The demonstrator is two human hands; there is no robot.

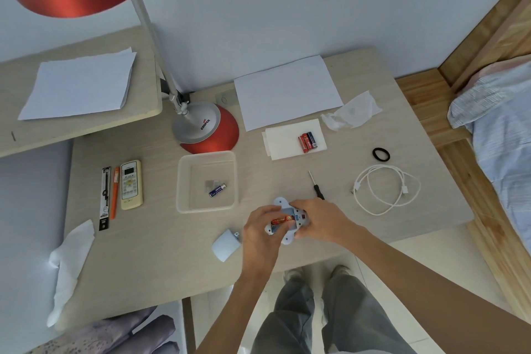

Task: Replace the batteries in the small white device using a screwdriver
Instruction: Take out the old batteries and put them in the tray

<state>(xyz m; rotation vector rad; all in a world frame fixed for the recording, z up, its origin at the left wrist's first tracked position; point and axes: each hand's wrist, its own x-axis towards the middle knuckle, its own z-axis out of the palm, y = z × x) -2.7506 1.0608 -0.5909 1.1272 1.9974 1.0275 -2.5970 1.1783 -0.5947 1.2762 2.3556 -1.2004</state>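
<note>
The small white device (280, 203) lies open near the table's front edge, its battery bay facing up. My left hand (260, 234) pinches a red battery (280, 221) at the bay. My right hand (319, 217) grips the device's right side. The white cover (226, 244) lies to the left of my left hand. A black-handled screwdriver (316, 185) rests just beyond my right hand. Three spare batteries (308, 141) sit on a folded white paper (283, 142). One blue battery (217, 190) lies in the clear plastic tray (207, 158).
A red desk lamp stands at the back with its base (208, 131) behind the tray. A remote (131, 184), an orange pen (115, 192) and a refill pack (105, 198) lie left. A white cable (386, 188), black hair tie (380, 154), tissues (352, 112) and paper sheet (287, 92) lie right.
</note>
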